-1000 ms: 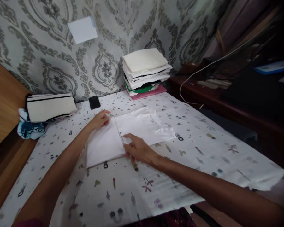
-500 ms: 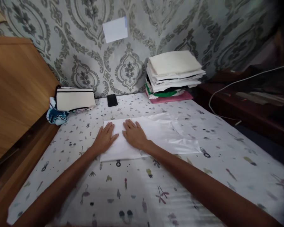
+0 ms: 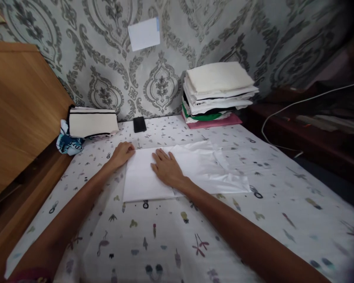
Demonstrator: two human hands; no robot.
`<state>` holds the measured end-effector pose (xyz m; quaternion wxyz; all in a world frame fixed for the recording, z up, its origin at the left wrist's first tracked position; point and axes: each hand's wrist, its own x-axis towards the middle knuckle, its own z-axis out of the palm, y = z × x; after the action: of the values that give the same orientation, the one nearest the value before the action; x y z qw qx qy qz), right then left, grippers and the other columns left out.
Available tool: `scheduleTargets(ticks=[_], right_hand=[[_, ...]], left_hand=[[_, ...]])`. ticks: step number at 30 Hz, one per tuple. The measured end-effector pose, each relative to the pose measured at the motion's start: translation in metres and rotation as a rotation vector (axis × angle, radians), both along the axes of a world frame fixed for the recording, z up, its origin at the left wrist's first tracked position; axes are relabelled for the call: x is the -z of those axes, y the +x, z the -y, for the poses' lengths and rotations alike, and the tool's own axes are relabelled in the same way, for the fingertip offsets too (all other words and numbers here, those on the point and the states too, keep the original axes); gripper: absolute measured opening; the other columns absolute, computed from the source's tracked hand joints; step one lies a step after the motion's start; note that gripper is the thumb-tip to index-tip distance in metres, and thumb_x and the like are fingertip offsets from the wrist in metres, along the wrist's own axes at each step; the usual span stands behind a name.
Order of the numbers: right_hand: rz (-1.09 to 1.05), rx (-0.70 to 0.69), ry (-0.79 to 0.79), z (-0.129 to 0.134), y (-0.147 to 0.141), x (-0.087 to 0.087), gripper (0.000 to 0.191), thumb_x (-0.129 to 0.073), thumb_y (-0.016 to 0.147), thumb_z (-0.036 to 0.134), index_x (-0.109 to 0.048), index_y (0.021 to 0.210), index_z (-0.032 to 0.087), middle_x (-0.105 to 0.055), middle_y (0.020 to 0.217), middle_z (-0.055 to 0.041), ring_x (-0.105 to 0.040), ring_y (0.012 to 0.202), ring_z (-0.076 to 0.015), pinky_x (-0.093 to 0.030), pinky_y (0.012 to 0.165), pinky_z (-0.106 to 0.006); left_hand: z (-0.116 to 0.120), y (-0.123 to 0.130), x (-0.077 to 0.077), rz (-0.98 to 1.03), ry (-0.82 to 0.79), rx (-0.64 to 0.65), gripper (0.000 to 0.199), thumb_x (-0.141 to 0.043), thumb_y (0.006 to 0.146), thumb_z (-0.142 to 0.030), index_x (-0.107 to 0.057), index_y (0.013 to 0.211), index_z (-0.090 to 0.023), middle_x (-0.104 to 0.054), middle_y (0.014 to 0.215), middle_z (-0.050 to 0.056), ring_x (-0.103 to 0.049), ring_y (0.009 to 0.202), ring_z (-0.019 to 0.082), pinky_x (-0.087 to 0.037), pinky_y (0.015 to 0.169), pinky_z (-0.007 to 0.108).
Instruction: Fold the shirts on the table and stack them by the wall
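A white shirt (image 3: 144,184) lies folded on the bed, its left part smooth and doubled over, its right part in a single wrinkled spread. At its far left corner is my left hand (image 3: 121,154), fingers curled together on the cloth edge; the fingertips are partly hidden. My right hand (image 3: 167,168) rests flat on the middle of the shirt, fingers stretched out and pressing the cloth.
A tall stack of folded clothes (image 3: 220,78) stands at the back right. Cream folded clothes (image 3: 92,124) and a blue patterned cloth (image 3: 68,141) sit at the back left beside a wooden board (image 3: 23,106). Between the piles lies a black phone (image 3: 139,124). A white cable (image 3: 279,112) hangs on the right.
My left hand has moved from lying flat on the shirt to its far left corner, and its fingers have curled in. My right hand stays in place on the cloth.
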<state>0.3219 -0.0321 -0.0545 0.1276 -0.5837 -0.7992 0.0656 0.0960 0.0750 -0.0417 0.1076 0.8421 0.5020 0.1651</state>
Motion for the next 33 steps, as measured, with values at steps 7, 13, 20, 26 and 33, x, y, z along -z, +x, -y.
scheduleTargets(ticks=[7, 13, 20, 26, 33], right_hand=[[-0.019, -0.010, 0.020, -0.001, 0.001, 0.002, 0.053, -0.031, 0.100, 0.034, -0.043, 0.145, 0.008, -0.034, 0.157, -0.0176, -0.024, 0.148, -0.0283, -0.019, 0.119, -0.051], [0.007, 0.000, 0.014, -0.002, 0.001, 0.003, 0.052, -0.031, 0.100, 0.034, -0.043, 0.146, 0.011, -0.034, 0.158, -0.0158, -0.024, 0.148, -0.0270, -0.020, 0.119, -0.050], [0.024, -0.002, 0.007, -0.002, -0.001, 0.004, 0.053, -0.031, 0.100, 0.034, -0.043, 0.146, 0.010, -0.034, 0.158, -0.0164, -0.025, 0.148, -0.0272, -0.020, 0.118, -0.050], [0.038, -0.012, 0.010, -0.003, -0.001, 0.008, 0.053, -0.030, 0.100, 0.034, -0.041, 0.146, 0.010, -0.034, 0.157, -0.0164, -0.025, 0.148, -0.0278, -0.020, 0.118, -0.051], [0.043, -0.018, 0.015, -0.002, -0.002, 0.009, 0.053, -0.029, 0.099, 0.034, -0.042, 0.145, 0.010, -0.035, 0.157, -0.0165, -0.026, 0.147, -0.0284, -0.021, 0.118, -0.052]], left_hand=[[-0.001, 0.005, -0.008, 0.076, -0.026, 0.101, 0.007, -0.053, 0.078, -0.026, -0.058, 0.080, -0.021, -0.061, 0.086, 0.004, -0.051, 0.093, 0.023, -0.041, 0.083, 0.035], [-0.012, -0.002, -0.009, 0.118, -0.170, 0.172, 0.014, -0.048, 0.083, -0.033, -0.055, 0.086, -0.020, -0.056, 0.075, -0.002, -0.051, 0.070, 0.016, -0.039, 0.065, 0.027], [-0.014, -0.005, -0.010, 0.019, -0.143, 0.132, 0.019, -0.053, 0.084, -0.035, -0.064, 0.092, -0.022, -0.055, 0.074, 0.001, -0.050, 0.080, 0.021, -0.035, 0.073, 0.031], [0.009, -0.008, -0.004, -0.133, 0.025, 0.119, 0.027, -0.049, 0.089, -0.036, -0.060, 0.108, -0.020, -0.061, 0.090, 0.006, -0.049, 0.096, 0.027, -0.036, 0.083, 0.037], [-0.014, -0.005, -0.010, -0.088, -0.147, 0.037, 0.009, -0.060, 0.076, -0.024, -0.060, 0.084, -0.019, -0.059, 0.082, 0.003, -0.052, 0.077, 0.020, -0.038, 0.072, 0.031]])
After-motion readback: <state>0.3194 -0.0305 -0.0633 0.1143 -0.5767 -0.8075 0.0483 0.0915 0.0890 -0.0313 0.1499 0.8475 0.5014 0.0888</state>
